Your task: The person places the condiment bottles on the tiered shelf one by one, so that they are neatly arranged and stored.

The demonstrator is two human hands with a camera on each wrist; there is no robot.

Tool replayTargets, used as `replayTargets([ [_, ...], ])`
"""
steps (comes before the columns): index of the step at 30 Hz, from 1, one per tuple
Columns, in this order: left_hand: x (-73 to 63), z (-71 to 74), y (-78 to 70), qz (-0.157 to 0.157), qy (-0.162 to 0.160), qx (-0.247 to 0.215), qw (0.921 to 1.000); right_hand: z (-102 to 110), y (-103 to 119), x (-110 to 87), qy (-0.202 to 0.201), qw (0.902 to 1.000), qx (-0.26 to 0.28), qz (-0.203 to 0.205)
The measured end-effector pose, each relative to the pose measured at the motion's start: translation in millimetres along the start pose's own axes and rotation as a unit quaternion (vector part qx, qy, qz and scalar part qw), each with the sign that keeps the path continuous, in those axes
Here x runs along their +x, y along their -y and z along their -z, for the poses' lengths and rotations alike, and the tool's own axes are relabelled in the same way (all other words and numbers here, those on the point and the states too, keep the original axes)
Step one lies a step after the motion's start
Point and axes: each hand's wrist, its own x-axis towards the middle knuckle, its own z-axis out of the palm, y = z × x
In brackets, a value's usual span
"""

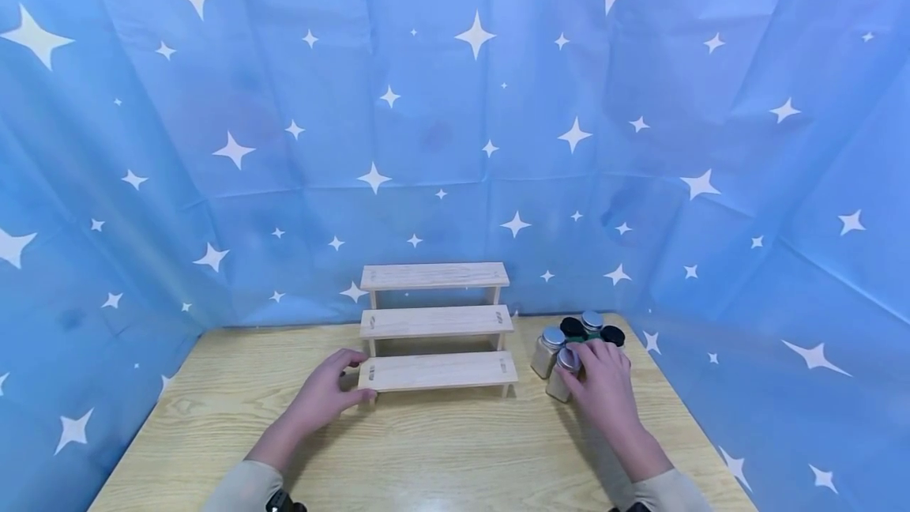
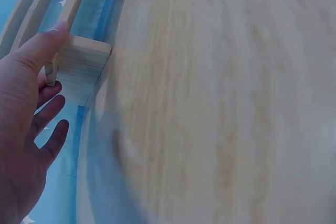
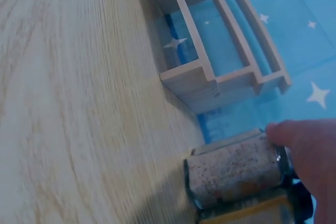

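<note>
A three-tier wooden step rack stands against the backdrop at the middle of the table. My left hand pinches the left end of its lowest step; in the left wrist view, the thumb of the left hand lies on one side of the board, a fingertip on the other. To the right, my right hand holds the silver lid of the front glass spice jar. Speckled contents fill this jar in the right wrist view, where part of the right hand shows.
Beside the held jar stands another silver-lidded jar. Behind are a further silver-lidded jar and two black-lidded ones, partly hidden by the hand. A blue star-patterned cloth rises behind and beside the wooden table.
</note>
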Motion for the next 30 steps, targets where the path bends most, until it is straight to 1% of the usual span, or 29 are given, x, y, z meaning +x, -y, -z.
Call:
replayTargets([
  [5,2.5,4.3,-1.2,0.010,0.004,-0.006,0.9999,1,0,4.2,0.013,0.9999,0.004,-0.005],
  [8,3.2,5.6,-1.8,0.012,0.006,-0.008,0.9999,2,1,5.2,0.012,0.9998,0.014,-0.006],
  [12,4.5,6.1,-1.9,0.014,0.009,-0.011,0.9998,3,3,3.5,-0.010,0.9990,0.044,0.003],
  [15,6.5,6.5,-2.9,0.016,0.008,-0.007,0.9998,5,6,2.8,-0.034,0.9959,0.084,0.003],
  [19,8.9,7.6,-4.5,0.018,0.005,0.000,0.9998,11,11,7.2,-0.053,0.9863,0.154,-0.024],
  [24,6.6,5.3,-2.9,0.018,0.000,0.000,0.9998,21,20,21.4,-0.052,0.9674,0.237,-0.071],
  [26,5.2,4.4,-3.0,0.019,-0.001,-0.001,0.9998,23,24,28.5,-0.049,0.9588,0.268,-0.081],
  [30,3.9,3.1,-4.2,0.014,-0.004,-0.002,0.9999,27,33,45.8,-0.052,0.9457,0.313,-0.071],
])
